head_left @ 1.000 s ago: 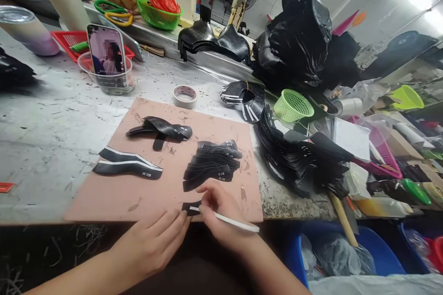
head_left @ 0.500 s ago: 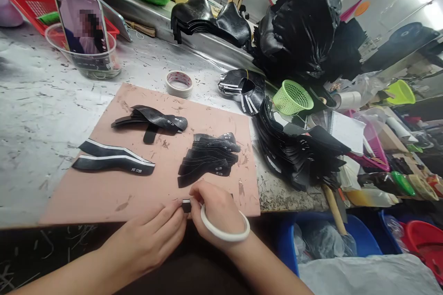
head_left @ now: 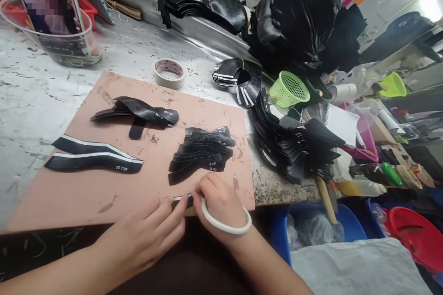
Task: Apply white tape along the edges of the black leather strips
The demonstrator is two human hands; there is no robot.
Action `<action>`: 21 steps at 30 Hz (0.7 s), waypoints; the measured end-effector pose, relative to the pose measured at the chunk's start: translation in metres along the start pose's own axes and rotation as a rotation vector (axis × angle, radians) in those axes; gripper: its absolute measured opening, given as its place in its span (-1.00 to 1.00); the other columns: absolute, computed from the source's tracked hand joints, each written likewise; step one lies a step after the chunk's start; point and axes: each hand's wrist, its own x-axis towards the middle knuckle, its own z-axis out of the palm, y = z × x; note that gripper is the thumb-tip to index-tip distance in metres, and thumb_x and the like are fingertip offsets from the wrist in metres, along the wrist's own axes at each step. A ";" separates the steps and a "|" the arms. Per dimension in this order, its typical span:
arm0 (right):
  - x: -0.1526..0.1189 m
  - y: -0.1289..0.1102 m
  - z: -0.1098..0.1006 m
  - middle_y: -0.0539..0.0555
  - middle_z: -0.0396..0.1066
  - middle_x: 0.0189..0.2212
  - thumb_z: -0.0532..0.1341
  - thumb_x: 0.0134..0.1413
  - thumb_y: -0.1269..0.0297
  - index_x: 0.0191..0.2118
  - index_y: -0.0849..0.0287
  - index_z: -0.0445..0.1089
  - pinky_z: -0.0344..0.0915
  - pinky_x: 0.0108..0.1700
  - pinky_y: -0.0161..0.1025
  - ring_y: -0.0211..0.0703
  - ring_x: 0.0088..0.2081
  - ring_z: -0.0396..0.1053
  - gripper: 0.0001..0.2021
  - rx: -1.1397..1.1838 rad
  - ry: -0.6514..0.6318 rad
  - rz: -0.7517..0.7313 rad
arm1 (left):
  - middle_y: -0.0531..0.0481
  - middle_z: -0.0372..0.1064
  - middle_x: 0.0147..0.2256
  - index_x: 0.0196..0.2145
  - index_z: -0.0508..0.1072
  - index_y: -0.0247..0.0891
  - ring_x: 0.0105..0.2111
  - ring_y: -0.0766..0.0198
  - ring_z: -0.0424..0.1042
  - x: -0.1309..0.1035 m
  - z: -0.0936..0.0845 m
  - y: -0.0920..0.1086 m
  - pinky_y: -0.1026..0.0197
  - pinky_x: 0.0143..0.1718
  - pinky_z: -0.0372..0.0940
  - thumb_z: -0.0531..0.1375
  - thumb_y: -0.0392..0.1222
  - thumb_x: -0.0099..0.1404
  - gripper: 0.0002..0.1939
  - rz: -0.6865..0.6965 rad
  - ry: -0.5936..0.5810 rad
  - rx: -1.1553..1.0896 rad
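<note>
hands working a small black strip at the mat's near edge

the person is leaning over a pink mat [head_left: 114,193] laid on a scuffed grey bench [head_left: 31,101]. the left hand [head_left: 145,235] is lying flat, fingertips pressing on a small black strip [head_left: 182,200] at the mat's near edge, probably to keep it from sliding. the right hand [head_left: 218,200] is pinching the strip's other end, closed on it, with a white tape ring [head_left: 226,221] sitting round the hand, likely kept there to be within reach. finished-looking black strips [head_left: 200,156] are lying fanned just beyond the hands; two longer white-edged pieces [head_left: 93,159] are sitting to the left, well apart. a tape roll [head_left: 169,73] is resting on the bench by the mat's far edge. a green basket [head_left: 289,90], black bags and cluttered bins are crowding the right side.
</note>
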 end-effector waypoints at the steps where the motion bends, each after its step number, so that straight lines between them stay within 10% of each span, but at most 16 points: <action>1: 0.000 0.000 -0.001 0.03 0.27 -0.46 0.06 -0.01 0.46 -0.47 0.19 0.23 0.22 -0.40 -0.34 -0.27 -0.45 0.24 -0.91 -0.016 0.010 -0.002 | -0.08 0.37 -0.09 -0.25 0.39 -0.21 -0.20 0.13 0.31 0.003 0.000 0.000 0.10 -0.13 0.14 0.04 -0.32 0.17 -0.79 0.010 -0.011 0.005; 21: -0.008 0.014 -0.012 -0.03 0.25 -0.48 0.09 -0.03 0.48 -0.51 0.18 0.21 0.12 -0.44 -0.36 -0.31 -0.50 0.19 -0.88 -0.077 0.054 0.129 | -0.20 0.42 -0.18 -0.32 0.43 -0.36 -0.23 0.10 0.34 0.038 0.016 0.006 0.08 -0.24 0.19 -0.09 -0.43 0.26 -0.70 -0.005 0.107 0.049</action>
